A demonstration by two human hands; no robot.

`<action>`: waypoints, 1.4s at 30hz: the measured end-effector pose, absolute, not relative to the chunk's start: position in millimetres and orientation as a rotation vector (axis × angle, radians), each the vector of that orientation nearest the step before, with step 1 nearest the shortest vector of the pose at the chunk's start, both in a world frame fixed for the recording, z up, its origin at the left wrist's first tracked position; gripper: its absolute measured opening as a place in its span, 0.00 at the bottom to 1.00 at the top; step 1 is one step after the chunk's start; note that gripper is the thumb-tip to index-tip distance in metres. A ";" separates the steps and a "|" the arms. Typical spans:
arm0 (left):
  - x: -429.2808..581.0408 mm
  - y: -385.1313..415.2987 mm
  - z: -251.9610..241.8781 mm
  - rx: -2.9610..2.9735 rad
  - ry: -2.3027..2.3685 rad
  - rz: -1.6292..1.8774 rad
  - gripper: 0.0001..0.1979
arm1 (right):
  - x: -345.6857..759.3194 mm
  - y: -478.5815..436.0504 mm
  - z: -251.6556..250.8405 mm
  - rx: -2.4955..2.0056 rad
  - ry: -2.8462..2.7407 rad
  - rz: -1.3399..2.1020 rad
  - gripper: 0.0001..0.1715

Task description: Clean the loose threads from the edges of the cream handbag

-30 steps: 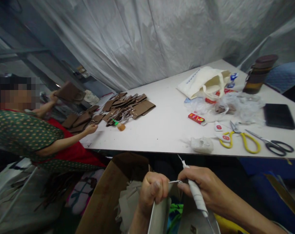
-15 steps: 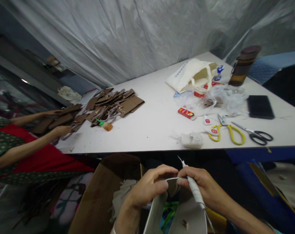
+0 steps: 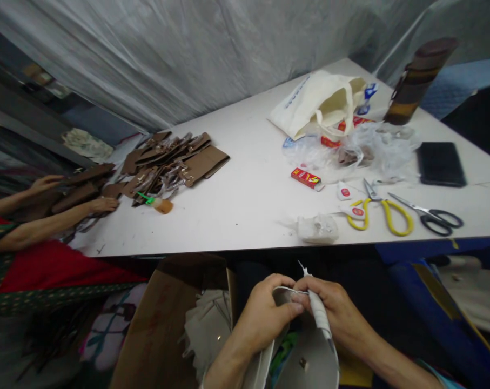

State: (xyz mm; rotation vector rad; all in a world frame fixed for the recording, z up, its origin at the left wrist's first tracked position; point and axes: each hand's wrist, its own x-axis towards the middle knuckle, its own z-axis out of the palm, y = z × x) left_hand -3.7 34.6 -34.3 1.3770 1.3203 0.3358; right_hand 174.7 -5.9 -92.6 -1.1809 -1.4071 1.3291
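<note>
My left hand (image 3: 269, 310) pinches the upper edge of a light grey leather bag piece (image 3: 309, 356) with a small metal fitting on it. A thin white thread or cord edge (image 3: 287, 289) curves between my two hands. In my right hand (image 3: 329, 302) is a slim awl-like tool (image 3: 320, 313), its handle wrapped in white and its thin pointed tip sticking up. The fingertips of both hands meet at the edge of the piece, so the exact point of contact is hidden. Green and blue patterned fabric (image 3: 283, 351) shows through the piece's opening.
On the white table (image 3: 212, 227) lie yellow-handled scissors (image 3: 376, 208), black-handled scissors (image 3: 435, 216), a small red box (image 3: 306, 179) and brown leather pieces (image 3: 180, 162). A cardboard box (image 3: 147, 324) with grey pieces stands below left. Another person's hands (image 3: 101, 205) work at the far left.
My left thumb has moved right, closer to my right fingertips. The view has shifted, and the other person's hands appear further left.
</note>
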 end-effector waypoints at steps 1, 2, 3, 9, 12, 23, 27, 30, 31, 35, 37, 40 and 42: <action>-1.8 34.0 -38.7 1.358 1.353 0.366 0.13 | 176.3 -5.3 -92.9 -1.179 -1.406 1.349 0.17; -0.6 33.7 -42.2 1.342 1.364 0.396 0.11 | 179.2 -4.5 -92.9 -1.175 -1.418 1.364 0.18; 0.0 33.7 -44.5 1.328 1.363 0.425 0.10 | 183.4 -3.8 -93.0 -1.172 -1.438 1.363 0.18; -0.9 34.8 -48.7 1.162 1.440 0.414 0.08 | 224.7 5.3 -90.9 -1.176 -1.623 1.030 0.19; -0.4 35.9 -57.2 1.118 1.457 0.402 0.10 | 239.4 15.0 -85.5 -1.281 -1.579 0.851 0.17; 9.6 32.9 -70.3 1.063 1.445 0.529 0.12 | 243.0 54.5 -98.8 -1.404 -1.372 0.531 0.11; 11.0 33.0 -67.3 1.089 1.424 0.528 0.09 | 244.2 58.9 -105.1 -1.442 -1.492 0.417 0.11; 10.2 34.1 -67.0 1.093 1.433 0.509 0.08 | 244.8 59.3 -106.5 -1.447 -1.518 0.395 0.12; 9.9 34.4 -67.5 1.099 1.436 0.506 0.08 | 244.7 59.4 -106.8 -1.445 -1.519 0.398 0.13; 9.9 34.3 -72.6 1.116 1.471 0.469 0.08 | 243.3 61.3 -107.9 -1.424 -1.540 0.385 0.12; 10.1 34.1 -74.8 1.120 1.491 0.435 0.08 | 242.4 62.8 -107.7 -1.408 -1.563 0.349 0.12; 10.6 34.9 -72.2 1.136 1.489 0.408 0.06 | 241.1 64.6 -105.6 -1.395 -1.608 0.284 0.12; 11.2 36.4 -66.7 1.134 1.476 0.406 0.06 | 240.2 65.7 -103.8 -1.398 -1.642 0.249 0.13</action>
